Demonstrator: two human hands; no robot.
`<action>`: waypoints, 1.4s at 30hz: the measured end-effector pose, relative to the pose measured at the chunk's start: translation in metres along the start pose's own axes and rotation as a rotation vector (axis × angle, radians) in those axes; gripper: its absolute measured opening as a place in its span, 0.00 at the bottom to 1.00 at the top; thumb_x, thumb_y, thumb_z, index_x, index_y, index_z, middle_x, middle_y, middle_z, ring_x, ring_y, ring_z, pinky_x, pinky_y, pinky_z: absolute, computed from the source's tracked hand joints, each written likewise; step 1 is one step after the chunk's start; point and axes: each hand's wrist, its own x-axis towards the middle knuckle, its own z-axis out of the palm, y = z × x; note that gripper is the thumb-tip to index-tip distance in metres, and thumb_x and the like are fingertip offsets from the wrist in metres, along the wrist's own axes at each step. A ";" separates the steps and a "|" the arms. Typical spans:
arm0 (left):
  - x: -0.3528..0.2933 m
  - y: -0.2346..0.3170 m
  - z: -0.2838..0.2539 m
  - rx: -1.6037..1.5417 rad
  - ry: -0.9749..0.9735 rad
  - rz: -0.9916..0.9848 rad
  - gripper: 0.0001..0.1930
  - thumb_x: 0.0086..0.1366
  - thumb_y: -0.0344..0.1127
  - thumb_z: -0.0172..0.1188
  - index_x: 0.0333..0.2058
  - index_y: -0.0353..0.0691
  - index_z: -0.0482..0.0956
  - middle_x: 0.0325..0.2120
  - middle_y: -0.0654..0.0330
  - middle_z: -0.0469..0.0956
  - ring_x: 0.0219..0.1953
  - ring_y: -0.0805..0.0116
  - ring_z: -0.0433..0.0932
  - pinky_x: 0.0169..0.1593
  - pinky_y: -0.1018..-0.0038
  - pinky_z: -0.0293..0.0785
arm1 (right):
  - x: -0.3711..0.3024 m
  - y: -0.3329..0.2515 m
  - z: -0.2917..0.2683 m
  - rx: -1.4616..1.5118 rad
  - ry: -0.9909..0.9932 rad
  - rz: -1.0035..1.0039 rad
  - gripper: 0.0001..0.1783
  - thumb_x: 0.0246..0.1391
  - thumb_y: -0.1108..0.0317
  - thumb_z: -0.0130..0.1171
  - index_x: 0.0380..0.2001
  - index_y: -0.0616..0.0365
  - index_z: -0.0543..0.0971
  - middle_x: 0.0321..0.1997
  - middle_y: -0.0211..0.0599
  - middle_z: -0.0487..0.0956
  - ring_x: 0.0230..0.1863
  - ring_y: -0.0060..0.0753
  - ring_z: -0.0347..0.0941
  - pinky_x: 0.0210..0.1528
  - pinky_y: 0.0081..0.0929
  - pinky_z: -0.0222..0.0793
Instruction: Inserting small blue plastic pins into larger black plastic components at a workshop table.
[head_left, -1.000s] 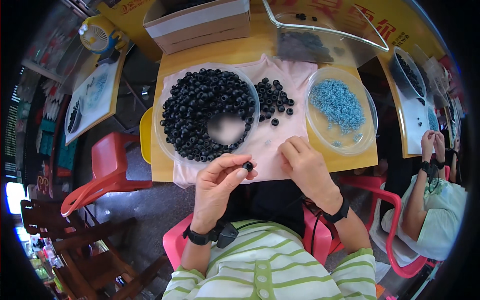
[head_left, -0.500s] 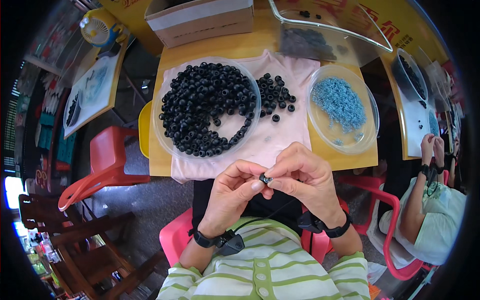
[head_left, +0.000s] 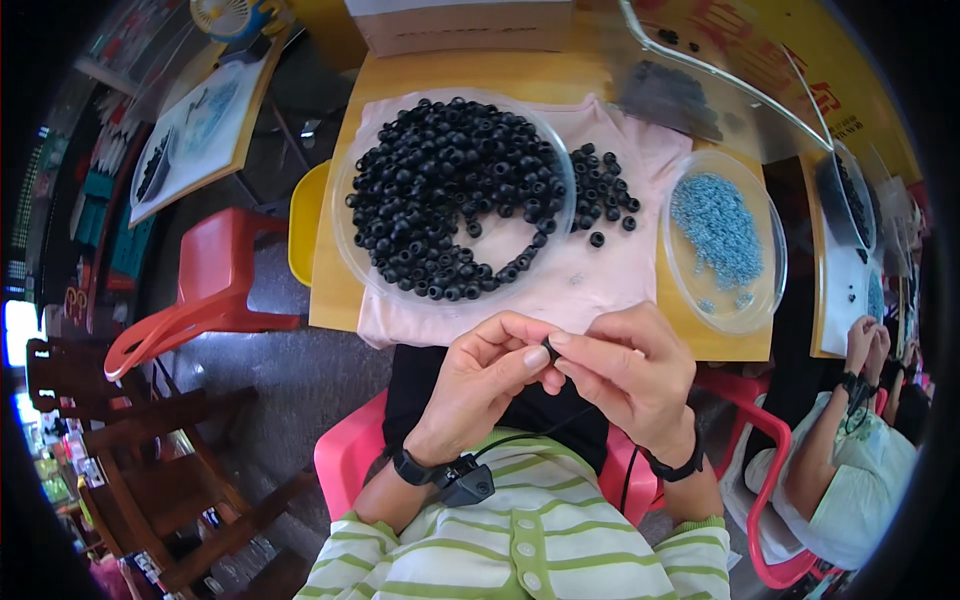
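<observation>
Over my lap, just off the near edge of the table, both hands meet at one small black round piece [head_left: 550, 349]. My left hand [head_left: 478, 390] pinches it between thumb and fingertips. From the other side, the thumb and fingertips of my right hand [head_left: 638, 378] close on it too, covering much of it. Beyond them, a clear round tray [head_left: 347, 250] holds a heap of black hollow round pieces [head_left: 430, 170]. More of these pieces [head_left: 603, 188] lie loose on the pink cloth [head_left: 615, 290]. To the right, a clear dish [head_left: 778, 280] contains tiny light-blue pieces [head_left: 715, 225].
A cardboard box [head_left: 470, 30] and a clear plastic bin [head_left: 740, 100] stand at the table's back. On the left are a red chair [head_left: 215, 265] and a yellow stool [head_left: 308, 225]. Another person [head_left: 850, 480] sits at right, beside a pink chair arm [head_left: 770, 490].
The view has shifted, so the table things sit further right. My right fingertips now cover the piece, whose ridged light part showed before; both hands stay together.
</observation>
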 end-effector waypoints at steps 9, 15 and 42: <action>-0.002 0.008 -0.027 -0.006 -0.042 0.086 0.11 0.67 0.30 0.61 0.45 0.33 0.76 0.37 0.53 0.81 0.34 0.70 0.79 0.41 0.75 0.77 | 0.061 0.016 0.021 -0.192 -0.073 0.004 0.09 0.45 0.73 0.68 0.33 0.57 0.83 0.32 0.34 0.79 0.32 0.37 0.74 0.31 0.32 0.70; -0.006 0.009 -0.033 0.046 -0.057 0.106 0.10 0.65 0.30 0.62 0.43 0.32 0.76 0.37 0.52 0.81 0.32 0.69 0.80 0.40 0.74 0.77 | 0.091 0.038 0.063 -0.385 -0.249 -0.051 0.10 0.44 0.70 0.66 0.34 0.50 0.82 0.29 0.28 0.74 0.36 0.32 0.74 0.31 0.30 0.72; -0.002 0.002 -0.019 0.140 0.033 0.065 0.11 0.62 0.34 0.63 0.38 0.35 0.74 0.32 0.53 0.76 0.29 0.68 0.76 0.34 0.74 0.74 | 0.025 0.023 -0.006 -0.342 -0.160 0.235 0.10 0.43 0.74 0.67 0.31 0.54 0.77 0.29 0.32 0.77 0.33 0.37 0.76 0.31 0.33 0.71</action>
